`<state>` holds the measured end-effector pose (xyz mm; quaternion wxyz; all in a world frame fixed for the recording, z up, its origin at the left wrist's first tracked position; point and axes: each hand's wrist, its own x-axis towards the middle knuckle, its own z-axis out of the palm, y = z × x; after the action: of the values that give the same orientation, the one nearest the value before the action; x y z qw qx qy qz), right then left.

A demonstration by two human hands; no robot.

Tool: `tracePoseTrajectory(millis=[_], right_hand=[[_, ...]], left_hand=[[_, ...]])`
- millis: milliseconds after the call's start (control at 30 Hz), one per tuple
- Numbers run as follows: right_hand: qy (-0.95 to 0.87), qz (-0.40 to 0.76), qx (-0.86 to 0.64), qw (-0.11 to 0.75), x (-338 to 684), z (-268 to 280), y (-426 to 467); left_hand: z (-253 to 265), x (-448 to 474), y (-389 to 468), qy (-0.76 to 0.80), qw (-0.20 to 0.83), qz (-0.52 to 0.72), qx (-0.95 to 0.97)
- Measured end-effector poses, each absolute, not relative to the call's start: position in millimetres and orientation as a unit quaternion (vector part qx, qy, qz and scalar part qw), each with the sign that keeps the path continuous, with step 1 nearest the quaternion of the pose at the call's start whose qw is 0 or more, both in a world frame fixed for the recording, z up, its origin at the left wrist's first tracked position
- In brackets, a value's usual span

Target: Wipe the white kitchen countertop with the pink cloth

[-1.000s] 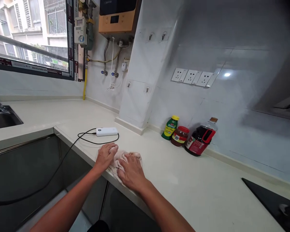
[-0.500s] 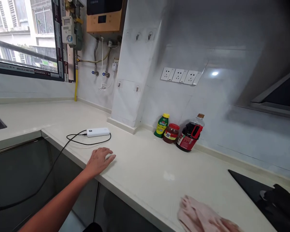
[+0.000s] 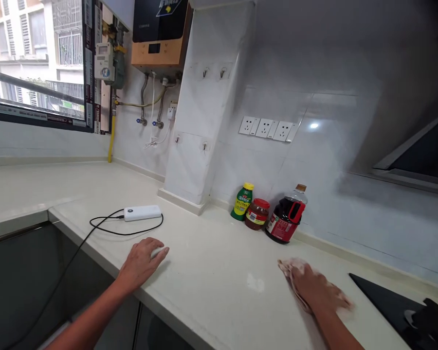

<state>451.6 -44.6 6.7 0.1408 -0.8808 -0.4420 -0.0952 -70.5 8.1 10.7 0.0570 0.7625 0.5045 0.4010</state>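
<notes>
Bottles (image 3: 282, 224) flank a jar (image 3: 257, 215) near the cloth (image 3: 289, 268).

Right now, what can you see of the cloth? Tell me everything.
The cloth is pale pink with darker marks, soft-looking fabric, crumpled and partly blurred. It appears to rest on the cream countertop under the right hand, showing past it on both sides, left of the black cooktop. Whether gripped or only pressed is unclear.

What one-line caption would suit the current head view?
Right hand on a pale cloth over the countertop; left hand nearer a corded white device.
</notes>
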Motion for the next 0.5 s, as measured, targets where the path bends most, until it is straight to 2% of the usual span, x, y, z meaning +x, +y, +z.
tracePoseTrajectory(millis=[133, 267, 400, 500], right_hand=[[-0.529, -0.034, -0.842, 0.103, 350.0, 32.2, 0.8], [-0.630, -0.022, -0.771, 0.092, 245.9, 37.1, 13.4], [-0.732, -0.020, -0.673, 0.101, 171.6, 26.1, -4.5], [-0.807, -0.015, -0.574, 0.139, 151.5, 16.9, -39.3]], left_hand=[[12.9, -70.6, 5.9, 0.513, 0.074, 0.410, 0.750], [14.1, -71.3, 5.4, 0.519, 0.079, 0.400, 0.751], [11.8, -72.4, 8.3, 0.519, 0.058, 0.403, 0.752], [11.1, -73.3, 8.6, 0.523, 0.047, 0.396, 0.753]])
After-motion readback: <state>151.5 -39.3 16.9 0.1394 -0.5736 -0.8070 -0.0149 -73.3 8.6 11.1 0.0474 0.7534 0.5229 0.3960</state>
